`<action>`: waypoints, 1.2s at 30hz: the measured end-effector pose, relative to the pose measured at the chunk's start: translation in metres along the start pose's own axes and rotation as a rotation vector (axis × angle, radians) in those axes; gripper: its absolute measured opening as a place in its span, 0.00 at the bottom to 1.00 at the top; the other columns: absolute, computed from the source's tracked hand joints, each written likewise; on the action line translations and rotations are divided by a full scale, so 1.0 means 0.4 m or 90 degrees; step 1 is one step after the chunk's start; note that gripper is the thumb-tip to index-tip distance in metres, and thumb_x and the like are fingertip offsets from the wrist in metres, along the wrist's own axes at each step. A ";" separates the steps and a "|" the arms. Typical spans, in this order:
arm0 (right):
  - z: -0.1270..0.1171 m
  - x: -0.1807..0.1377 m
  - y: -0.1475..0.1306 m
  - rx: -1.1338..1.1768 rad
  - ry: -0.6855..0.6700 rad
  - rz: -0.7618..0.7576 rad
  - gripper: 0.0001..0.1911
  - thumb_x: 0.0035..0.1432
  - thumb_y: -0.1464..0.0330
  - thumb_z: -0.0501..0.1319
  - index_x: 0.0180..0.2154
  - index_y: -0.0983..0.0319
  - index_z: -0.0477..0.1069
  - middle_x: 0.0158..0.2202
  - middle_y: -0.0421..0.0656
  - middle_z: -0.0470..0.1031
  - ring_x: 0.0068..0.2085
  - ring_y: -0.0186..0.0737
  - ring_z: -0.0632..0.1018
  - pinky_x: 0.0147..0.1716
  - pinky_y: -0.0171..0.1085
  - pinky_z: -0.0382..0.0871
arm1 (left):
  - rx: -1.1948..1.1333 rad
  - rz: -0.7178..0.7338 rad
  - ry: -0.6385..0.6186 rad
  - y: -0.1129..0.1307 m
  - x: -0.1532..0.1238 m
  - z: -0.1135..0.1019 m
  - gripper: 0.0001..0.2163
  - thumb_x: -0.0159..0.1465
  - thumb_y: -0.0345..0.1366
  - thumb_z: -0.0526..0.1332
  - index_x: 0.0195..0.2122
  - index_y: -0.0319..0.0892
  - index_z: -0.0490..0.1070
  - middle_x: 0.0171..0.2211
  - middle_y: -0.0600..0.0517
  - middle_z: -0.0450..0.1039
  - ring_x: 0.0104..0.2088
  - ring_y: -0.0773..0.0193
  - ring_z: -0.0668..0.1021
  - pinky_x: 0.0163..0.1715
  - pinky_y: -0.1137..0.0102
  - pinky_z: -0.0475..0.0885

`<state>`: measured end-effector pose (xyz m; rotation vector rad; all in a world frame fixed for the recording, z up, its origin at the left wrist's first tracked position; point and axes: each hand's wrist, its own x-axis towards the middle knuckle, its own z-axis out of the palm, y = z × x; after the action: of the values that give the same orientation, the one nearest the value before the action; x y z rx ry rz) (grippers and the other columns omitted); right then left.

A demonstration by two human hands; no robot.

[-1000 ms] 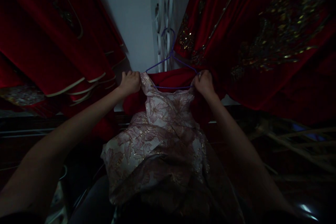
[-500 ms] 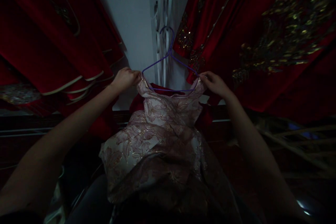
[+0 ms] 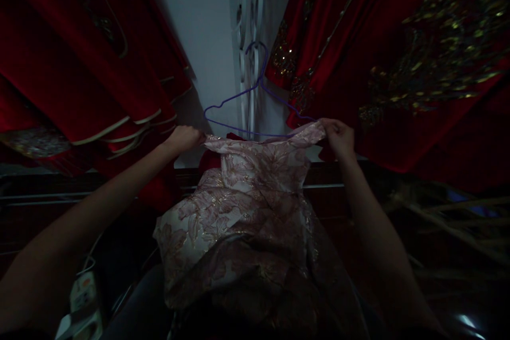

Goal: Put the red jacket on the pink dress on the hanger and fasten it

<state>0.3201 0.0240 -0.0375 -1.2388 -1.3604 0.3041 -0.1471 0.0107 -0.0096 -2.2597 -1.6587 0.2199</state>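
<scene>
A pale pink dress (image 3: pixel 263 170) with shiny floral brocade spreads across the middle, its skirt falling towards my lap. My left hand (image 3: pixel 186 138) is closed on the dress's left shoulder strap and pulls it out sideways. On the other side my right hand (image 3: pixel 338 135) pinches the right strap. Above the neckline hangs a purple hanger (image 3: pixel 235 96), its hook up against the white bars. The hanger's left end is bare, clear of the left strap. Its right end reaches the right strap near my right fingers; whether it still sits inside the strap I cannot tell.
Red garments (image 3: pixel 99 64) with pale piping hang at the left. More red garments with gold sequins (image 3: pixel 438 58) hang at the right. Behind stands a pale wall (image 3: pixel 191 16). A white power strip (image 3: pixel 84 297) with a cable lies low at the left.
My left hand has drawn the left strap down and off the hanger's end. My right hand has moved right and slightly down with its strap, stretching the neckline wider.
</scene>
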 end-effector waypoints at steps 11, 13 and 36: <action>-0.015 -0.166 0.026 -0.003 -0.068 0.065 0.19 0.53 0.52 0.58 0.35 0.61 0.71 0.35 0.47 0.77 0.36 0.42 0.77 0.39 0.43 0.72 | -0.133 0.333 0.314 0.244 0.078 -0.132 0.14 0.67 0.35 0.49 0.44 0.38 0.73 0.49 0.43 0.72 0.51 0.57 0.72 0.51 0.62 0.66; -0.025 -0.169 0.004 -0.018 -0.060 0.026 0.18 0.56 0.52 0.57 0.36 0.60 0.70 0.36 0.46 0.76 0.37 0.41 0.77 0.41 0.42 0.71 | -0.174 0.344 0.345 0.298 0.118 -0.138 0.13 0.66 0.35 0.51 0.42 0.38 0.74 0.55 0.44 0.68 0.56 0.56 0.68 0.55 0.60 0.63; -0.061 -0.172 -0.082 -0.061 0.086 -0.078 0.16 0.61 0.56 0.54 0.38 0.61 0.70 0.36 0.46 0.74 0.39 0.42 0.75 0.43 0.43 0.69 | -0.261 0.119 0.382 0.418 -0.074 -0.040 0.11 0.65 0.35 0.52 0.34 0.42 0.74 0.44 0.47 0.74 0.43 0.55 0.70 0.52 0.55 0.63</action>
<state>0.3057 -0.0544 -0.0437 -1.2268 -1.3394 0.0680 -0.0013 -0.0651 -0.0554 -2.4208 -1.2499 -0.7493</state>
